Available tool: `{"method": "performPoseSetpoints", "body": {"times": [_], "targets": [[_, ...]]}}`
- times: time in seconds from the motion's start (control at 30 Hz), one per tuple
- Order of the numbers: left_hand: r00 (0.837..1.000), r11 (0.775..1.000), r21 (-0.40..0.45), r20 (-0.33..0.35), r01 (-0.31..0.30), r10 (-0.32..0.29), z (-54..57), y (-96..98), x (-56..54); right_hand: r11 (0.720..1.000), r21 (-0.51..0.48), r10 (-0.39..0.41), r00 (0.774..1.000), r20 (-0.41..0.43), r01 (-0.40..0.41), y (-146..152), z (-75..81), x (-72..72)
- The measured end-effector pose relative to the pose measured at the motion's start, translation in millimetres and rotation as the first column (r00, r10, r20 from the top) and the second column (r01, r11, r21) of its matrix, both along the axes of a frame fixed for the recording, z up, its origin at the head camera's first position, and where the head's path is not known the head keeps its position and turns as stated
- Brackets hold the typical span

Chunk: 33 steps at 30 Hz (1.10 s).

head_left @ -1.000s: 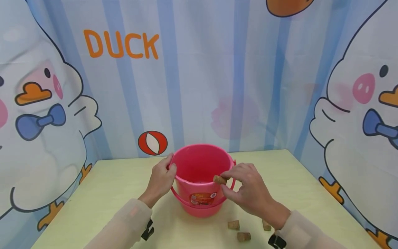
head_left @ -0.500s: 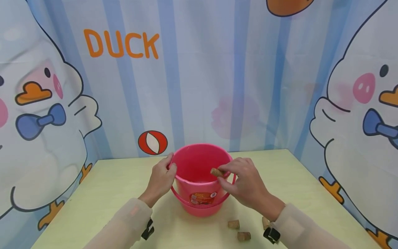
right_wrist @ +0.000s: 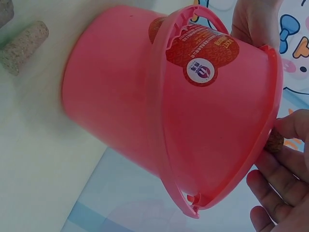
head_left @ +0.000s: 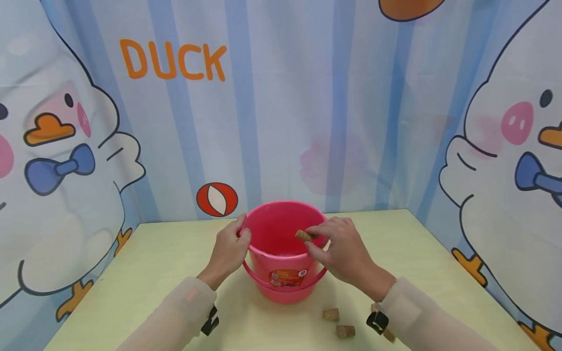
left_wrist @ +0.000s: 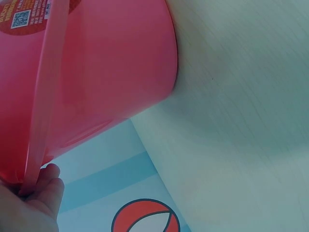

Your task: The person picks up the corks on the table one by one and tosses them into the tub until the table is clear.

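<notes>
A pink bucket [head_left: 281, 265] stands upright on the table, its handle hanging down across the front, over an orange-red label. My left hand [head_left: 229, 248] grips the rim on the left side; in the left wrist view its fingertips [left_wrist: 52, 186] show behind the rim. Thumb and fingers of my right hand [head_left: 344, 251] pinch a cork [head_left: 304, 236] over the bucket's opening, near the right part of the rim. In the right wrist view that cork [right_wrist: 274, 141] is partly hidden by the rim and fingers. The bucket's bottom inside is mostly hidden.
Two corks lie in front of the bucket, a near cork [head_left: 345, 332] and a farther cork [head_left: 331, 314]. More cork [head_left: 389, 335] shows partly under the right wrist. A duck-print curtain [head_left: 290, 122] surrounds the pale yellow table [head_left: 175, 253] at the back and sides.
My right hand has moved left and up with the cork, from the bucket's front right rim to over its opening. My left hand keeps its grip on the rim.
</notes>
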State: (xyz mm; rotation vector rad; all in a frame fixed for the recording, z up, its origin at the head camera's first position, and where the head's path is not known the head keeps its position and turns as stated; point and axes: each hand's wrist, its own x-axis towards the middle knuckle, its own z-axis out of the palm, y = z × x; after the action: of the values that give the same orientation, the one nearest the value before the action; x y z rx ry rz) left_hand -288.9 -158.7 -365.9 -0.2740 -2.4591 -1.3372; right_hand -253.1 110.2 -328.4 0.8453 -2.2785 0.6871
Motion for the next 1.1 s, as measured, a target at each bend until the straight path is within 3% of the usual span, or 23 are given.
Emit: {"method": "performPoseSetpoints", "body": {"times": [0.4,0.57,0.73,0.87,1.1], "targets": [[1.000,1.000,-0.010,-0.010,-0.004,0.004,0.1,1.0,-1.5,1.000,-0.021,0.002,0.989,0.151,0.001,-5.1,3.4,-6.0],[1.000,1.000,-0.022,-0.019,-0.009,0.008,-0.5,0.5,-1.5,0.998,-0.055,0.022,0.968,0.250,-0.008,-7.4,3.2,-8.2],[1.000,1.000,-0.023,-0.013,-0.012,0.011,-1.6,0.3,-1.6,0.997,-0.052,-0.030,0.947,0.321,0.049,-9.7,2.6,-6.7],[1.000,1.000,-0.019,-0.005,-0.011,0.011,-1.9,0.5,-1.4,0.996,-0.049,-0.059,0.943,0.329,0.079,-8.8,0.7,-5.3],[1.000,1.000,-0.021,-0.011,-0.009,0.008,-2.8,-0.4,-2.2,0.996,-0.033,-0.077,0.965,0.252,0.088,-5.5,-2.3,-4.5]]}}
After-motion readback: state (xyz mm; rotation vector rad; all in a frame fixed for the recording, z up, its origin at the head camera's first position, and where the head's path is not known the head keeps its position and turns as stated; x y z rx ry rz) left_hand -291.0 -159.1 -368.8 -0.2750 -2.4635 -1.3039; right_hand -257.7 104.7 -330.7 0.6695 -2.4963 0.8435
